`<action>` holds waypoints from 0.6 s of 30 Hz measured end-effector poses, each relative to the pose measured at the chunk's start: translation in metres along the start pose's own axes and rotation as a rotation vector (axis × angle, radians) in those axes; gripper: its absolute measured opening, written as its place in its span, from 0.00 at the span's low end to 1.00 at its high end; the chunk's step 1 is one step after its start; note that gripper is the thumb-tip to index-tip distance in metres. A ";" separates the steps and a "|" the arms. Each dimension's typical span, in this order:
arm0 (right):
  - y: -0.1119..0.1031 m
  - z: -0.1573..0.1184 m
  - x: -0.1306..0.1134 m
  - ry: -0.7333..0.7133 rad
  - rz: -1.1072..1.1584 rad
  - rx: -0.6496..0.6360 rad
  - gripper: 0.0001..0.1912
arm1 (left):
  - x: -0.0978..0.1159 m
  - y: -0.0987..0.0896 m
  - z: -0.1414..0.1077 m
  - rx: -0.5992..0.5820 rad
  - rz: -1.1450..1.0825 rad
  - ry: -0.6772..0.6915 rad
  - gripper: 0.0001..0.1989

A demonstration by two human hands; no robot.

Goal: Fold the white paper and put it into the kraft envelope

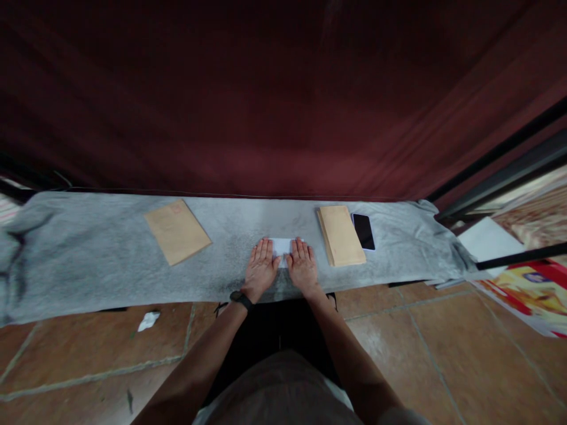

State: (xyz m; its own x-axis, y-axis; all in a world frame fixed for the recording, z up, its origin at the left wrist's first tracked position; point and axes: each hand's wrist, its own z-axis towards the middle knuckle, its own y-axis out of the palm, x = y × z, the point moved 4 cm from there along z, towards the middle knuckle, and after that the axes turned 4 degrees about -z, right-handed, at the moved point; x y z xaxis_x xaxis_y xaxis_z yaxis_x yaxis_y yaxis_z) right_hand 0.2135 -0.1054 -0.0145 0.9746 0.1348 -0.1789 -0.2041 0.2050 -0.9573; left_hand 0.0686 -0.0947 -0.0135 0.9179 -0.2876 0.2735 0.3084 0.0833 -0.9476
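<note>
- Left hand, right hand: flat on white paper, fingers extended, gripping nothing.
- Brown envelopes touch phone, right.

You wear a dark watch with a rounded face and a band, lower centre-left of frame. Black legwear, lower centre. Greyish-brown top at bottom centre, pale edging near its sides. Your forearms show bare; fingers uncovered.

Unclear sort of place; brown floor tiles
</note>
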 end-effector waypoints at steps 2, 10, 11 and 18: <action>0.000 -0.002 0.003 0.015 -0.009 0.008 0.30 | -0.004 -0.001 -0.002 0.001 0.006 -0.010 0.33; -0.006 -0.011 0.018 0.038 -0.025 0.053 0.29 | -0.011 -0.001 -0.008 -0.009 0.032 -0.026 0.32; -0.006 -0.012 0.019 0.040 -0.025 0.054 0.29 | -0.011 -0.001 -0.008 -0.011 0.036 -0.027 0.32; -0.010 -0.018 0.026 0.095 -0.036 0.051 0.28 | -0.013 0.004 -0.006 -0.011 0.043 -0.029 0.33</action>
State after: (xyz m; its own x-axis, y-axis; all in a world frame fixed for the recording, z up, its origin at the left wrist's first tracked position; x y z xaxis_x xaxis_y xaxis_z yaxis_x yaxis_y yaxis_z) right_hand 0.2426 -0.1210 -0.0133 0.9853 0.0347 -0.1673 -0.1706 0.2573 -0.9512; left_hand 0.0565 -0.0969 -0.0215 0.9372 -0.2558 0.2372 0.2660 0.0843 -0.9603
